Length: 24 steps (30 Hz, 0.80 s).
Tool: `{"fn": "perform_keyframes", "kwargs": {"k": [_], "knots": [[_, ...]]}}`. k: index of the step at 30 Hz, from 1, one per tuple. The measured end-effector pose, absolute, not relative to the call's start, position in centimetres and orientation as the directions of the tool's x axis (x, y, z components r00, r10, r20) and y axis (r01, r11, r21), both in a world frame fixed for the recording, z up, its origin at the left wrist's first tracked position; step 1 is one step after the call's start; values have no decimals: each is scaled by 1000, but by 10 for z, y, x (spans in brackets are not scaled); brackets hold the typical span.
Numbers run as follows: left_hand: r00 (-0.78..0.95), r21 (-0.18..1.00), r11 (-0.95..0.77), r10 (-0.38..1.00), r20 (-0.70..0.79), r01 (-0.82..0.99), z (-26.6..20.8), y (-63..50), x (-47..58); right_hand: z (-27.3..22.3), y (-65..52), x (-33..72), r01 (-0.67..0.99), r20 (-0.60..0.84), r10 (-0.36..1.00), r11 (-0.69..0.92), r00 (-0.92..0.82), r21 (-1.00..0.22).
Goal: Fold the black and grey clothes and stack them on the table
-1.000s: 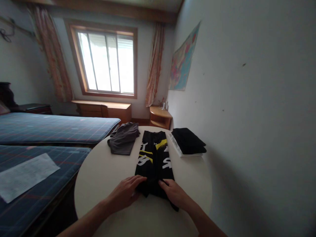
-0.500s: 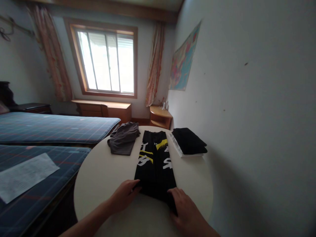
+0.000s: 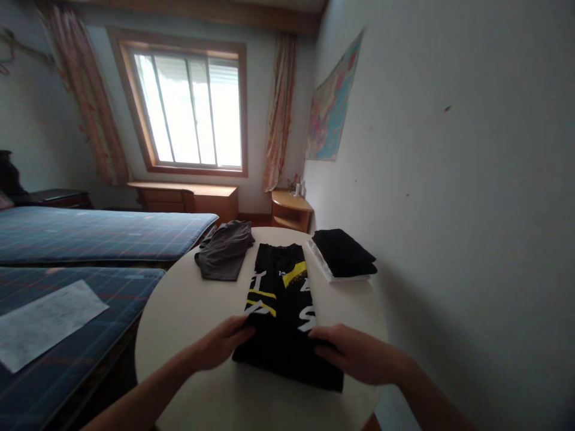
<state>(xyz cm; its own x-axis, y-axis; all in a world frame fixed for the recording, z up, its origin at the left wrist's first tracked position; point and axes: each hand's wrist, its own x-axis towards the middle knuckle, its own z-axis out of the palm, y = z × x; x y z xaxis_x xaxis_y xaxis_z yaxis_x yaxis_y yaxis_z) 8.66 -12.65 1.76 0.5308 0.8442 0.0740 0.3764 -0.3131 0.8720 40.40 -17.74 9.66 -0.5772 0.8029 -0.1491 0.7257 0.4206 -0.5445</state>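
Black pants (image 3: 283, 281) with white lettering and yellow stripes lie lengthwise on a round white table (image 3: 179, 323). Their near end is doubled back as a plain black flap (image 3: 287, 353) over part of the print. At the flap's left upper corner, my left hand (image 3: 224, 341) pinches the cloth. My right hand (image 3: 350, 353) grips the right upper corner, thumb on top and fingers partly hidden. Dark grey clothing (image 3: 224, 251) rests at the table's back left. Folded black clothing (image 3: 344, 251) sits on a white folded item (image 3: 332, 278) at the back right.
To the left are plaid mattresses (image 3: 108, 233), one bearing a sheet of paper (image 3: 54, 320). A bare wall (image 3: 471, 239) runs close along the right. Beyond the table stand a low corner shelf (image 3: 291, 203) and a wooden desk (image 3: 211, 194) under the window.
The near end of the pants has been folded away from me onto the printed part, covering some lettering. The garment has slid a little toward me; both hands hold the folded edge.
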Motion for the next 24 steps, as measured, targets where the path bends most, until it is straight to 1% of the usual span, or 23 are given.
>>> {"fn": "perform_keyframes", "kwargs": {"k": [3, 5, 6, 9, 11, 13, 14, 15, 16, 17, 19, 20, 22, 24], "knots": [[416, 904, -335, 886, 206, 265, 31, -91, 99, 108, -135, 407, 693, 58, 848, 469, -527, -547], [314, 909, -351, 909, 274, 224, 35, -62, 109, 109, -104, 406, 705, 205, 871, 483, -446, -518], [291, 910, -354, 913, 285, 218, 35, -47, 113, 107, -89, 405, 710, 280, 869, 495, -408, -501], [219, 907, -334, 934, 282, 256, 27, -11, 125, 89, -54, 398, 718, 468, 826, 530, -315, -451], [148, 892, -322, 946, 289, 317, 16, -2, 130, 71, -45, 393, 756, 532, 801, 522, -275, -395], [113, 838, -359, 932, 343, 412, 7, -7, 130, 53, -50, 389, 778, 517, 801, 520, -301, -353], [137, 785, -406, 911, 389, 467, 3, -15, 129, 45, -56, 387, 774, 484, 807, 532, -340, -344], [198, 705, -475, 875, 442, 526, 1, -25, 126, 38, -65, 386, 759, 438, 808, 555, -394, -340], [300, 607, -563, 821, 485, 561, -1, -37, 123, 33, -75, 384, 737, 390, 799, 586, -457, -338], [434, 511, -649, 759, 485, 564, -1, -51, 119, 28, -86, 384, 708, 341, 779, 624, -527, -332], [681, 348, -788, 615, 398, 508, 0, -75, 112, 22, -105, 383, 659, 252, 727, 686, -638, -310], [758, 287, -829, 557, 340, 480, -1, -85, 109, 20, -113, 382, 650, 218, 712, 700, -668, -295], [823, 210, -859, 509, 253, 467, -3, -97, 105, 16, -122, 382, 671, 181, 717, 695, -673, -260], [810, 178, -841, 541, 226, 512, -5, -100, 104, 12, -125, 380, 708, 171, 742, 671, -649, -222]]}}
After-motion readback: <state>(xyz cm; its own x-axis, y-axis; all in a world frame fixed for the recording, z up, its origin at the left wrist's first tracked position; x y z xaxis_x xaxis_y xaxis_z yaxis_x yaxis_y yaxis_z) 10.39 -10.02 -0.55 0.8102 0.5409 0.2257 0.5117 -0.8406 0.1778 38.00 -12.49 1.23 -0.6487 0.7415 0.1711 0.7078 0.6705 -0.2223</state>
